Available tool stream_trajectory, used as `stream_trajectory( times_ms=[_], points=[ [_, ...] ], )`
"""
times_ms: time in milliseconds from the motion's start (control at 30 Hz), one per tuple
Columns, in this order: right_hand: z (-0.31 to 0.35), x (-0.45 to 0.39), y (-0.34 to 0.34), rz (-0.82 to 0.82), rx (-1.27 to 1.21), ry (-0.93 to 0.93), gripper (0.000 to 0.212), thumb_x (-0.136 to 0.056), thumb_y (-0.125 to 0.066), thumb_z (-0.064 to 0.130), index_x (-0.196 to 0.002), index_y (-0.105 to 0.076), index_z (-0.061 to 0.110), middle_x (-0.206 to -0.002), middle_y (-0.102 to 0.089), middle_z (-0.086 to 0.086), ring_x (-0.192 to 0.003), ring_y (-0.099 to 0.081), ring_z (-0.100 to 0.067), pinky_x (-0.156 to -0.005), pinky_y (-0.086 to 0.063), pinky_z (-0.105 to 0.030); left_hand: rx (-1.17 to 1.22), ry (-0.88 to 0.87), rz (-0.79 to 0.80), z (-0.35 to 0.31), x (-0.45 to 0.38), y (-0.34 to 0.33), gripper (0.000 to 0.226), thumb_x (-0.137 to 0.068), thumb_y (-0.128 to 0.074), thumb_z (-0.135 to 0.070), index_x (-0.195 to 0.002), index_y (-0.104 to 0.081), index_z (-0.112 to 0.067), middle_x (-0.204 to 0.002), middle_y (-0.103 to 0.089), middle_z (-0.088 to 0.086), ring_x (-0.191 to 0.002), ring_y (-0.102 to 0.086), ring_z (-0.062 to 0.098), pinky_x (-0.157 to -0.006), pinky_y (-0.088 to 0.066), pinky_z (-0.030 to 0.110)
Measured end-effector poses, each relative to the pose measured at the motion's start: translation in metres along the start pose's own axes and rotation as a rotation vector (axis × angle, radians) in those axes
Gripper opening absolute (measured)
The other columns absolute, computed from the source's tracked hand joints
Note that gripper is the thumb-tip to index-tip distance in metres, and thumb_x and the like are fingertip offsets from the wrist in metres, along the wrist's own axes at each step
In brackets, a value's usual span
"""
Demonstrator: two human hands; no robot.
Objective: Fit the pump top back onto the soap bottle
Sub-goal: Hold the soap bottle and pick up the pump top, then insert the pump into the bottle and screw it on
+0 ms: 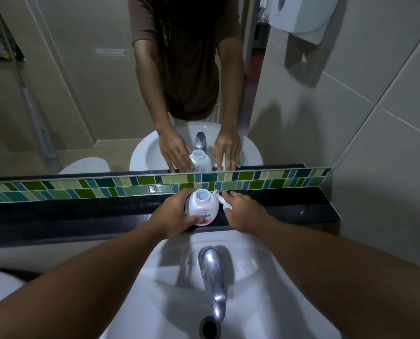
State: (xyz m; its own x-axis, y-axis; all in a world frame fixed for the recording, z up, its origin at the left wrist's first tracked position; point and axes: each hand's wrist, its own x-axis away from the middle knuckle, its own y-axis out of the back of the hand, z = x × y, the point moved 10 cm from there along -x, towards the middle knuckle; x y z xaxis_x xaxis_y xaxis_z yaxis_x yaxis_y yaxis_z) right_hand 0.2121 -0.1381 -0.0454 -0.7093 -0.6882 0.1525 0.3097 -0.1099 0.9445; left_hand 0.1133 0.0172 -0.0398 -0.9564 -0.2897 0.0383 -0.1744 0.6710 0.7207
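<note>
At the centre of the frame the left hand (173, 214) wraps the upright, open-necked soap bottle (203, 207) on the dark ledge (82, 211), while the right hand (244, 211), fingers loosely spread, reaches the pump top (222, 198) lying just right of it, nozzle slanting toward the tiles.

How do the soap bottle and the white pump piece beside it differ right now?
The soap bottle stands upright with its mouth open; the pump top lies on its side on the black ledge. The bottle is larger and labelled, the pump plain. The left hand grips the bottle; the right hand is only reaching the pump. Both are white plastic.
</note>
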Motion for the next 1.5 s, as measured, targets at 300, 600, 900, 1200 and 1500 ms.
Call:
stream_trajectory(
  times_ms=[300,600,900,1200,1500],
  points=[
    [-0.004,-0.002,-0.002,-0.046,0.019,-0.018,0.045,-0.101,-0.052,0.034,-0.144,-0.051,0.019,-0.139,-0.057,-0.008,-0.122,-0.056,-0.034,-0.093,-0.049,-0.043,0.123,-0.001,-0.064,0.012,-0.009,-0.002,0.071,-0.068,-0.092,-0.026,-0.130,-0.059,-0.029,-0.117,-0.073,-0.004,-0.104,-0.071,0.015,-0.096,-0.056,0.045],
    [-0.015,0.003,0.011,-0.214,0.030,-0.088,0.024,-0.093,-0.065,0.035,-0.113,-0.058,0.023,-0.119,-0.067,-0.001,-0.107,-0.064,-0.031,-0.086,-0.041,-0.040,0.109,0.004,-0.057,0.012,-0.014,-0.005,0.070,-0.068,-0.093,-0.022,-0.129,-0.061,-0.025,-0.118,-0.074,0.000,-0.104,-0.070,0.019,-0.099,-0.054,0.043],
    [0.004,0.020,0.097,-0.687,-0.340,0.125,0.030,-0.072,-0.080,0.012,-0.090,-0.056,0.012,-0.091,-0.058,-0.006,-0.071,-0.055,-0.028,-0.061,-0.041,-0.033,0.120,0.024,-0.053,0.015,-0.013,-0.004,0.067,-0.068,-0.093,-0.020,-0.127,-0.062,-0.024,-0.116,-0.074,-0.001,-0.104,-0.069,0.018,-0.098,-0.054,0.038],
    [0.060,0.020,0.163,-0.822,-0.674,0.301,0.033,-0.077,-0.085,0.017,-0.090,-0.057,0.010,-0.090,-0.064,-0.005,-0.077,-0.064,-0.025,-0.069,-0.058,-0.046,0.116,0.030,-0.034,0.009,-0.014,-0.005,0.068,-0.069,-0.093,-0.020,-0.129,-0.061,-0.022,-0.119,-0.073,0.001,-0.106,-0.068,0.018,-0.099,-0.053,0.036],
    [0.054,0.005,0.098,-0.653,-0.835,0.177,0.033,-0.073,-0.081,0.038,-0.083,-0.052,0.025,-0.072,-0.068,-0.006,-0.068,-0.069,-0.031,-0.065,-0.060,-0.055,0.116,0.024,-0.038,0.008,-0.013,-0.003,0.065,-0.069,-0.093,-0.020,-0.127,-0.063,-0.020,-0.118,-0.073,0.000,-0.105,-0.068,0.018,-0.097,-0.053,0.036]
  ],
)
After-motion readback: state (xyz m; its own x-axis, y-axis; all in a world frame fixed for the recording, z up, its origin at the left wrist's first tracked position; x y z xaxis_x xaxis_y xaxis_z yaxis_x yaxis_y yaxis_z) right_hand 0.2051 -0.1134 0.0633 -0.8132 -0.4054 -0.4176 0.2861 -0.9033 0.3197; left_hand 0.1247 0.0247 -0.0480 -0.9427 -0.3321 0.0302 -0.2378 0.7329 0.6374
